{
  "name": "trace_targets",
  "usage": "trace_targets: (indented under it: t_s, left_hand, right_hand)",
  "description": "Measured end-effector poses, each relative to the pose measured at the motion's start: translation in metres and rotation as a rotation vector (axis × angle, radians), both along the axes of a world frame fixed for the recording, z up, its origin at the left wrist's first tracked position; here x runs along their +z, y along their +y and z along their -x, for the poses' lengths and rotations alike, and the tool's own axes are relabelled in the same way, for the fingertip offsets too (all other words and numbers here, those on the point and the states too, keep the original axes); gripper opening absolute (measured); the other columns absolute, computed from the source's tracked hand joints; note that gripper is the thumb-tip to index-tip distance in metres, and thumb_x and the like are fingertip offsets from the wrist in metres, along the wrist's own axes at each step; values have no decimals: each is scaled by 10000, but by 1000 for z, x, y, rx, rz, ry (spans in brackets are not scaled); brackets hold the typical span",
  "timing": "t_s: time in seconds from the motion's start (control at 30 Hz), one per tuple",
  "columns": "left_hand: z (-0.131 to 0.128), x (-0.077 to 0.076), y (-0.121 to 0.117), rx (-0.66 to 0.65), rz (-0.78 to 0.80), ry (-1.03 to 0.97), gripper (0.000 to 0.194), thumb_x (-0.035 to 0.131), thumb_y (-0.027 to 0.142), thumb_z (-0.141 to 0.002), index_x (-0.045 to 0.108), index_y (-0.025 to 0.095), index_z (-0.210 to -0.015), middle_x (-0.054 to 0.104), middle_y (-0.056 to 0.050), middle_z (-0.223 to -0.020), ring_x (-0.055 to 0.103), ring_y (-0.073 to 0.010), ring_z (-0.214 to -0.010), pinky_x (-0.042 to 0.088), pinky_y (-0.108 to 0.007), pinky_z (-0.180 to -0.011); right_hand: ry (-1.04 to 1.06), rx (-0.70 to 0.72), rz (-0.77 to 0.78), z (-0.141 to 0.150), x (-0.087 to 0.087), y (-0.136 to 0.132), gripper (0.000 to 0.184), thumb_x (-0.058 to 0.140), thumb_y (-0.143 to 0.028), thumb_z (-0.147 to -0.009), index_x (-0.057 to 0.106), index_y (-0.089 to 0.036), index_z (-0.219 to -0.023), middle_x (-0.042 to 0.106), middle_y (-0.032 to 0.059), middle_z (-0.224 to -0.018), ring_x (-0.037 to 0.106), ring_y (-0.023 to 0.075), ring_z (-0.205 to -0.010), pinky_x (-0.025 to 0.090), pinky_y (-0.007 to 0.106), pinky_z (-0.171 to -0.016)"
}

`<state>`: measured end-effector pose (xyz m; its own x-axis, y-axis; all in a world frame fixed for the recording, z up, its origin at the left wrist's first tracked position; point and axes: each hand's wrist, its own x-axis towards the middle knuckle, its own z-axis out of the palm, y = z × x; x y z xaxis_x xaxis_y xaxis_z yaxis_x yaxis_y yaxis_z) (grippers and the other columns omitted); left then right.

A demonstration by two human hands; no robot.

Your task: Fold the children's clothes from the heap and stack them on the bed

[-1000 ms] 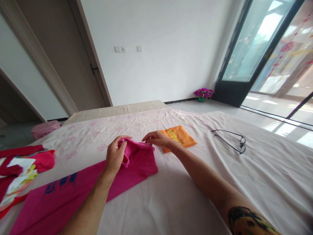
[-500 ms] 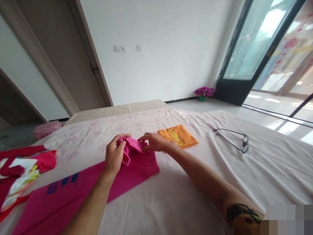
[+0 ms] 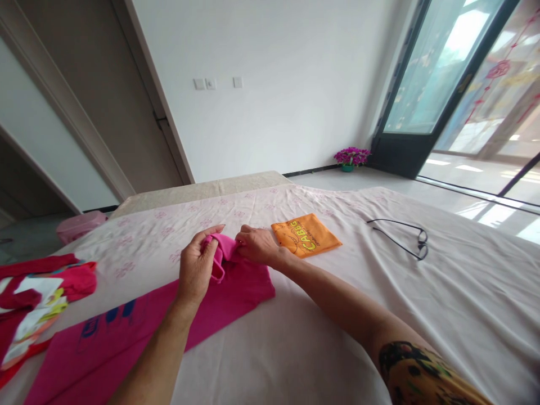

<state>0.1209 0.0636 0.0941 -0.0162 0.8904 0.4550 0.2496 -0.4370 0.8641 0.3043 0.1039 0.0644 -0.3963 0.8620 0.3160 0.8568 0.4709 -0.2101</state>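
A magenta T-shirt (image 3: 230, 298) with a dark blue print lies in a long folded strip on the bed, slanting down to the lower left. At its upper end, a lighter pink part with a looped edge is raised and bunched. My left hand (image 3: 198, 261) pinches the left side of this bunched part between thumb and fingers. The right hand (image 3: 255, 244) is closed on its other side, a short way off, its fingertips partly hidden. Beyond my right wrist lies a neatly folded orange garment (image 3: 324, 233) with yellow lettering.
Eyeglasses (image 3: 422, 239) lie on the pale sheet (image 3: 337, 315) at the right. A heap of red, white and yellow clothes (image 3: 50, 304) is at the left edge. Past the bed are a pink stool (image 3: 80, 225), purple flowers (image 3: 352, 157) and a glass door (image 3: 426, 84).
My right hand has moved slightly left, nearer the left hand, and its fingers have closed on the bunched fabric. The left hand keeps its pinch.
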Motion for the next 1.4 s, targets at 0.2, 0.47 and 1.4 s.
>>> trace_targets:
  t_s: [0.2,0.47,1.4]
  left_hand:
    - [-12,1,-11,-88,-23,149,297,539,329,-886,707,203,-1095,707,-47,-1100,652,-176,-1014,503,-285,-943]
    - [-48,-45,-26,-348,-7,273,338,543,161,-842,669,229,-1148,652,-76,-1190,636,-189,-1109,526,-359,-992]
    - [27,-59,-48,-337,-150,747,240,498,67,-828,642,219,-944,657,-30,-964,589,-193,-964,449,-344,-910]
  right_hand:
    - [147,-61,58,2,-7,1,199,553,-236,-877,658,-225,-1046,659,40,-1105,649,170,-832,423,259,-691]
    - [599,-70,287,-28,-23,3,273,589,-50,-749,680,-179,-971,700,20,-937,633,124,-794,475,212,-682]
    - [348,-259,338,-7,-12,-11,281,585,-267,-875,647,-214,-1143,714,17,-856,625,140,-717,406,227,-617]
